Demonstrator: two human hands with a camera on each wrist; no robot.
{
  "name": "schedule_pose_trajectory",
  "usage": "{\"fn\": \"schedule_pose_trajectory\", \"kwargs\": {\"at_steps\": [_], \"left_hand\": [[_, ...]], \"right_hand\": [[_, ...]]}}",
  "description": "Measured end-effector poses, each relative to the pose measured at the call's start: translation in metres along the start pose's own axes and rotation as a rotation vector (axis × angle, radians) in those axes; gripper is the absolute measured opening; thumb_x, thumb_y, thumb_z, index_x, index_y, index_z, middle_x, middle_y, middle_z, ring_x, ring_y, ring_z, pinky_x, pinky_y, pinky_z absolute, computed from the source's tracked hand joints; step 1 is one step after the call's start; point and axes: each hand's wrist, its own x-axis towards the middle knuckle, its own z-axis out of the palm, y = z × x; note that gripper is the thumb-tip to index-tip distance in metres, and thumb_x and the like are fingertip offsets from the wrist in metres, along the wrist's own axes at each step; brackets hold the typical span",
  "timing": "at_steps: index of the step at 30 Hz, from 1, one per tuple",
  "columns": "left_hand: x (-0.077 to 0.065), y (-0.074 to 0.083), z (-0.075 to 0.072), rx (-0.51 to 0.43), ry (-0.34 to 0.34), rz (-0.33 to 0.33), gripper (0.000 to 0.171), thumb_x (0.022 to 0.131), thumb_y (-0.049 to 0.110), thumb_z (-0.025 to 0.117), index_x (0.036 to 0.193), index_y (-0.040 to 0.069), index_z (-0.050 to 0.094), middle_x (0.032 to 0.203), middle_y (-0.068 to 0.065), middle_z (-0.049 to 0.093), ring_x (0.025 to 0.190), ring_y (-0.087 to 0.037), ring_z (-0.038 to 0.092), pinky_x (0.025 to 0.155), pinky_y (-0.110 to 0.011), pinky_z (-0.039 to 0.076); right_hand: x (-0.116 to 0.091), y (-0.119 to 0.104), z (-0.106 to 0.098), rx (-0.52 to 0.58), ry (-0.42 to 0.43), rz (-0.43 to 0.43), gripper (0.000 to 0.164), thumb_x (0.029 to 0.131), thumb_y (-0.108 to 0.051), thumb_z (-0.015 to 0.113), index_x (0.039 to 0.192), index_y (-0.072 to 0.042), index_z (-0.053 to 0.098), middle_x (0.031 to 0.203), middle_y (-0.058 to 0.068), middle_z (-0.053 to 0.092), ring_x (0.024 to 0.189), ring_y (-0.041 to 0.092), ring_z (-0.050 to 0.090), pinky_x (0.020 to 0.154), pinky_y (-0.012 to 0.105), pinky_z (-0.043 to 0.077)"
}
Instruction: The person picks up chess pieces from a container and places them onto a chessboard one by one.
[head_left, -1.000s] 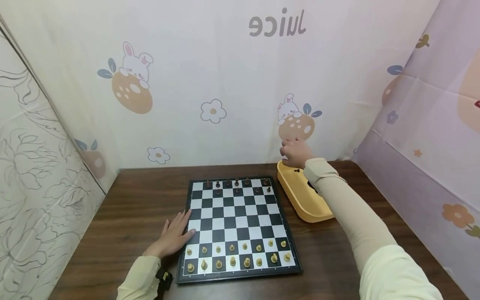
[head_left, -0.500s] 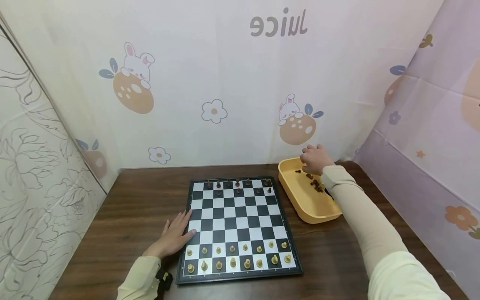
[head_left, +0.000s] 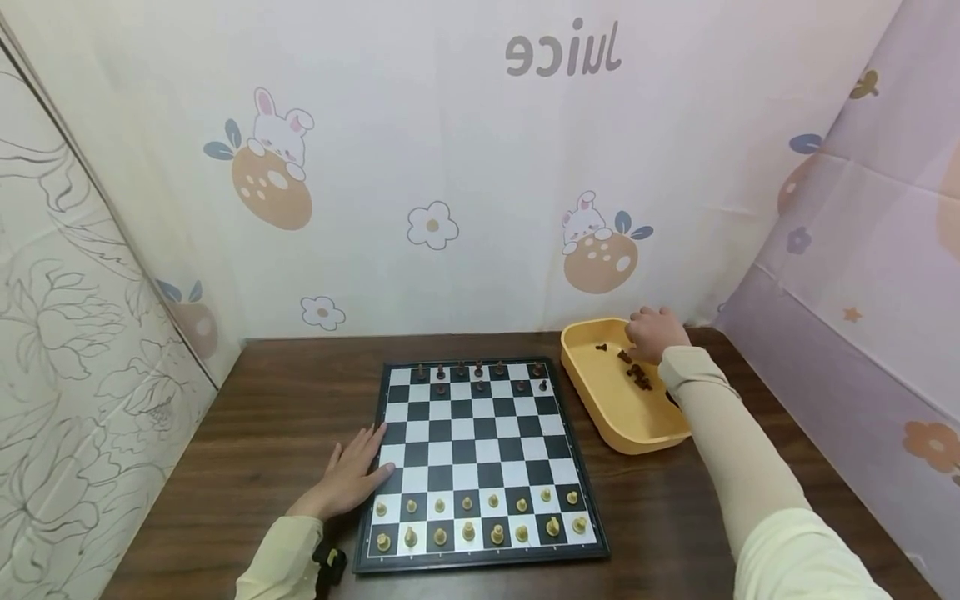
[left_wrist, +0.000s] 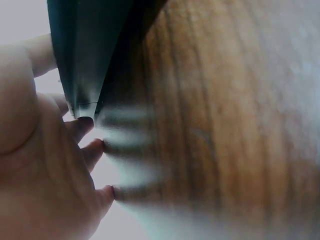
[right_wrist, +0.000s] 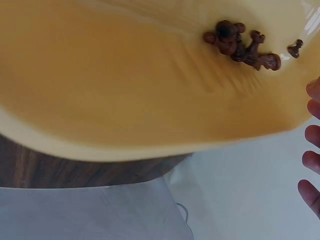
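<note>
A black-and-white chessboard (head_left: 474, 427) lies on the table, with light chess pieces (head_left: 468, 530) in two near rows and dark chess pieces (head_left: 478, 368) along the far side. My left hand (head_left: 343, 477) rests flat against the board's left edge, thumb and fingers spread. In the left wrist view its fingers (left_wrist: 92, 152) reach past the dark board edge. Over the far right corner of a yellow tray (head_left: 600, 408) is my right hand (head_left: 656, 333). Its fingertips (right_wrist: 312, 136) show apart at the right side of the right wrist view, with nothing between them. Loose dark chess pieces (right_wrist: 245, 47) lie in the tray.
The brown wooden table (head_left: 300, 400) meets a patterned wall curtain (head_left: 360, 167) at its far edge. Another curtain (head_left: 847, 333) closes the right side, and a floral panel (head_left: 75, 375) stands on the left. The tray sits just right of the board.
My right hand has moved right across the far end of the tray, uncovering the dark pieces inside. My left hand stays on the board's edge. The head view has shifted slightly.
</note>
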Motion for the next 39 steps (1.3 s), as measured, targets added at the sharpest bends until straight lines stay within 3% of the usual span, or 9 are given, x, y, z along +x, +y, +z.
{"fn": "schedule_pose_trajectory", "kwargs": {"at_steps": [5, 11, 24, 34, 39], "left_hand": [[-0.002, -0.001, 0.002, -0.007, -0.001, -0.001, 0.072, 0.095, 0.041, 0.053, 0.151, 0.007, 0.024, 0.154, -0.023, 0.021, 0.142, -0.04, 0.01, 0.109, -0.062, -0.004], [-0.002, -0.004, 0.004, -0.014, -0.001, -0.004, 0.072, 0.095, 0.042, 0.053, 0.152, 0.008, 0.024, 0.154, -0.022, 0.022, 0.143, -0.04, 0.01, 0.109, -0.061, -0.004], [-0.002, -0.003, 0.001, -0.028, -0.001, -0.011, 0.071, 0.095, 0.041, 0.054, 0.152, 0.009, 0.025, 0.154, -0.021, 0.022, 0.143, -0.039, 0.009, 0.11, -0.06, -0.004], [-0.001, -0.001, -0.001, -0.034, -0.003, -0.01, 0.072, 0.095, 0.042, 0.054, 0.152, 0.009, 0.026, 0.154, -0.022, 0.022, 0.143, -0.039, 0.01, 0.11, -0.06, -0.003], [0.0, -0.001, -0.002, -0.036, 0.007, 0.011, 0.072, 0.094, 0.042, 0.054, 0.151, 0.007, 0.026, 0.154, -0.023, 0.022, 0.142, -0.04, 0.012, 0.11, -0.06, -0.001]], "right_hand": [[-0.003, -0.006, 0.003, -0.004, -0.018, 0.003, 0.032, 0.072, -0.014, 0.078, 0.058, -0.016, 0.049, 0.064, 0.0, 0.045, 0.062, 0.021, 0.042, 0.056, 0.036, 0.031], [0.0, -0.009, 0.016, -0.024, -0.011, -0.008, 0.04, 0.073, -0.014, 0.077, 0.053, -0.018, 0.043, 0.061, -0.001, 0.042, 0.062, 0.021, 0.041, 0.057, 0.036, 0.029], [0.01, -0.014, 0.032, -0.107, -0.063, -0.028, 0.037, 0.08, -0.018, 0.075, 0.056, -0.016, 0.046, 0.067, 0.003, 0.045, 0.07, 0.025, 0.044, 0.062, 0.039, 0.037], [0.014, -0.019, 0.038, -0.185, -0.142, 0.01, 0.032, 0.088, -0.013, 0.065, 0.058, -0.014, 0.053, 0.068, 0.003, 0.049, 0.073, 0.024, 0.04, 0.065, 0.037, 0.034], [0.016, -0.02, 0.042, -0.188, -0.159, 0.042, 0.027, 0.087, -0.007, 0.063, 0.062, -0.013, 0.058, 0.069, 0.004, 0.048, 0.075, 0.026, 0.039, 0.069, 0.04, 0.033]]}}
